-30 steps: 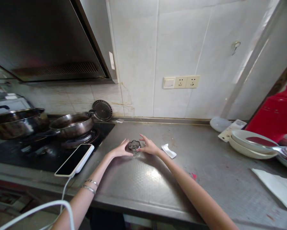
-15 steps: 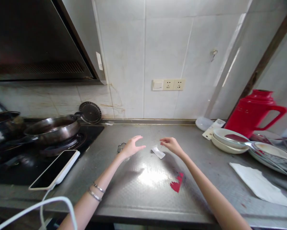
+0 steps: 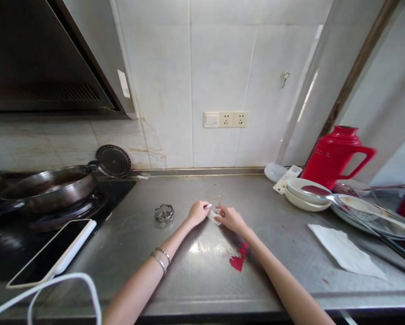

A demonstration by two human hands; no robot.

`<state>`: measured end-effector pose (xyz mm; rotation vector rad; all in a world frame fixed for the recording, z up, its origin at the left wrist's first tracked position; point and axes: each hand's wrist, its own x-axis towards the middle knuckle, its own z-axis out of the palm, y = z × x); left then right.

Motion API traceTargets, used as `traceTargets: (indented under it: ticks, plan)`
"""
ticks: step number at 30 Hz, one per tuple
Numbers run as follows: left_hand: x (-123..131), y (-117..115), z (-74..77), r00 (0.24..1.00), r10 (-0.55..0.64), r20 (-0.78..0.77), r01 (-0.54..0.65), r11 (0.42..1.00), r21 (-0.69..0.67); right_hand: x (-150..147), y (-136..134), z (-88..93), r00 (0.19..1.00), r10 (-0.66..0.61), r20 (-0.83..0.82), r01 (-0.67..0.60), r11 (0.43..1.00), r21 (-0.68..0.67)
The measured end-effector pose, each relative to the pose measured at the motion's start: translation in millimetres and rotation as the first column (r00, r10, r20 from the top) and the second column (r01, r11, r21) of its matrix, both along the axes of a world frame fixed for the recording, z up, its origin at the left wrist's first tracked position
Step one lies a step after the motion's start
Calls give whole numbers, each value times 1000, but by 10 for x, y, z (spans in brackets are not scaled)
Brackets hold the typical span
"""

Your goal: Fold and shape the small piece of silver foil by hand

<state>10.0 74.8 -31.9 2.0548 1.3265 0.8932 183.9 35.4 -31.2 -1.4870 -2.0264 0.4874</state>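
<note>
A small white slip of paper lies between my two hands at the middle of the steel counter. My left hand is closed, pinching the slip's left end, where a bit of white shows at the fingertips. My right hand curls in from the other side, thumb and finger on the slip's right edge. To the left of my left hand sits a clear glass ashtray. A torn red scrap lies nearer the counter's front, beside my right forearm.
At left a pan stands on the stove, with a phone and white cable in front. To the right are a white paper sheet, stacked bowls, dishes and a red thermos. The counter ends at the front edge.
Both hands have come together onto the white slip; the left moved right and closed on it. The ashtray, partly hidden before, now shows fully. The view has shifted to the right.
</note>
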Motion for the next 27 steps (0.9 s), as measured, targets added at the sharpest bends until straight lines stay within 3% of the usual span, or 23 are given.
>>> traceTargets:
  ticks: [4,8,14,19,23,27]
  plan:
    - [-118,-56,98,997,33,68,-33,999,-4,63,65,-16,997,25,-74,-25,1000,2]
    - [-400,-226,287,993,-13,121,21,997,-69,62,96,79,981,99,-168,-101,995,-4]
    - [-1091,-745,517,997,-66,27,70,978,-199,-394,3,210,921,290,-259,-298,955,10]
    - [-1634,-1067,446,989,121,-79,-130,985,-117,-1039,-84,219,922,347,-171,-353,935,-9]
    - [-1879,-1070,357,945,278,-174,-284,959,-11,-1390,-49,184,922,326,-210,-349,933,-84]
    - [-1983,-996,286,893,349,-284,-353,935,39,-1531,2,150,928,292,-231,-331,932,-150]
